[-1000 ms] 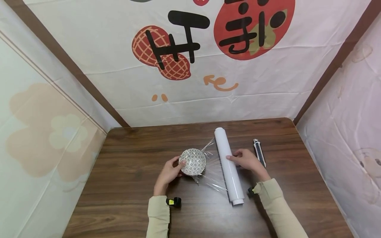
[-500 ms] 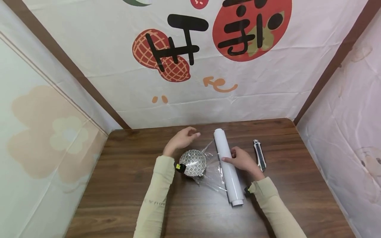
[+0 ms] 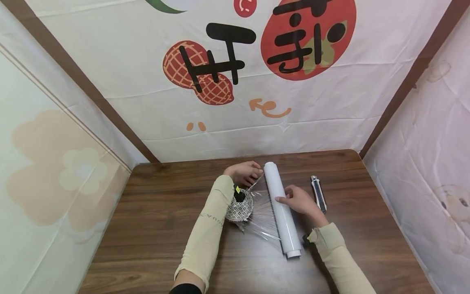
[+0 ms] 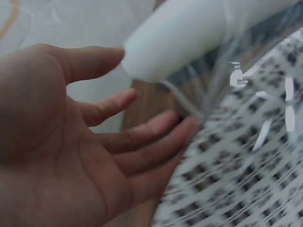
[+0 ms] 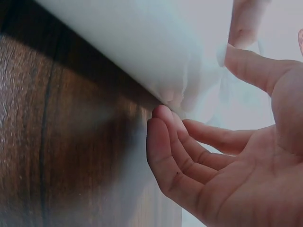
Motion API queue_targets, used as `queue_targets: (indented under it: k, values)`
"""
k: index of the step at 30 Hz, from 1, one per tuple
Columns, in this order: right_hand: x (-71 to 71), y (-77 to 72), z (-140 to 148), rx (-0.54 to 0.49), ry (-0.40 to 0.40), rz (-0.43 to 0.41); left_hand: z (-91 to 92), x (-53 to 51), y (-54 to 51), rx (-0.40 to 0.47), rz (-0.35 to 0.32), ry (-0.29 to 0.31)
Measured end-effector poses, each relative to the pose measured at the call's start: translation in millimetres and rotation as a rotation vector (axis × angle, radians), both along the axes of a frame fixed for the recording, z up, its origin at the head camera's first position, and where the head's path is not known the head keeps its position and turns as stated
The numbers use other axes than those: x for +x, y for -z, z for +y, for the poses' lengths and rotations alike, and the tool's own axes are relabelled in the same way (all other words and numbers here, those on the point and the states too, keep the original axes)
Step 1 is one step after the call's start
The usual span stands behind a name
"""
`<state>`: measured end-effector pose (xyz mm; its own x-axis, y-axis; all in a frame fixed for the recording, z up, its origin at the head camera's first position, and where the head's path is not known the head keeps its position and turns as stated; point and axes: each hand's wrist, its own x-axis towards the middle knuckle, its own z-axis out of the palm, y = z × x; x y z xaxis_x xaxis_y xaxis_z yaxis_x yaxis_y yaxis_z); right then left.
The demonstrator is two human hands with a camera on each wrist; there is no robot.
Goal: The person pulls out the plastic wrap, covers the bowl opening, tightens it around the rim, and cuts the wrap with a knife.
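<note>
Two hands above a brown wooden bench (image 3: pixel 147 237), reaching forward from pale sleeves (image 3: pixel 205 228). On this bench, near the middle, a long white roll (image 3: pixel 284 224), lying on its side with a slight slant, its far end more to the left than its near end. From the roll toward the left, clear film (image 3: pixel 260 209), drawn out and wrinkled, reaching to a small patterned bowl (image 3: pixel 238 213) and glinting over its pattern. In front of the bowl's far part in the head view, a black wrist camera (image 3: pixel 239 197), hiding some of it. Beside the far end of the roll, the left hand (image 3: pixel 245 173), with a wide and loose grip: thumb near the white end, other fingers softly bent, close to a narrow strand of film. Touching this strand or just beside it, cannot tell. Near the middle of the roll, the right hand (image 3: pixel 300 200), with a grip holding the roll: thumb on the upper side, fingers bent toward the lower side. Beyond the right hand, to the right, a utility knife (image 3: pixel 318 194), lying well apart from the bowl.
</note>
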<state>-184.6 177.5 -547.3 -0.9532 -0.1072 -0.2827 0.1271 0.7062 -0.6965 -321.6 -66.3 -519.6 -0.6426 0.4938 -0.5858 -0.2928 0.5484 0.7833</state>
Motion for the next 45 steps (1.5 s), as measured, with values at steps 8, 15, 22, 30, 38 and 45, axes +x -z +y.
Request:
queue_targets:
  k: [8,15,22,30,38,45]
  values:
    - [-1.1,6.5,-0.1,-0.029,-0.018,-0.026,2.8,-3.1,21.5,0.084,-0.014,-0.043]
    - [-3.9,6.6,0.9,-0.044,-0.020,-0.043,8.7,-5.3,18.9,0.194,0.035,-0.036]
    - [-3.1,0.2,15.5,-0.059,0.002,0.011,13.2,-6.4,16.0,0.161,0.116,0.059]
    - [11.9,-14.0,64.0,0.152,0.224,0.144,17.5,-5.0,13.7,0.123,0.222,0.206]
    - [20.0,6.6,75.2,0.222,0.218,0.027,12.0,-9.1,11.7,0.012,0.412,0.334]
    - [22.4,8.1,69.6,0.148,0.189,0.072,16.0,-9.4,15.0,0.052,0.361,0.330]
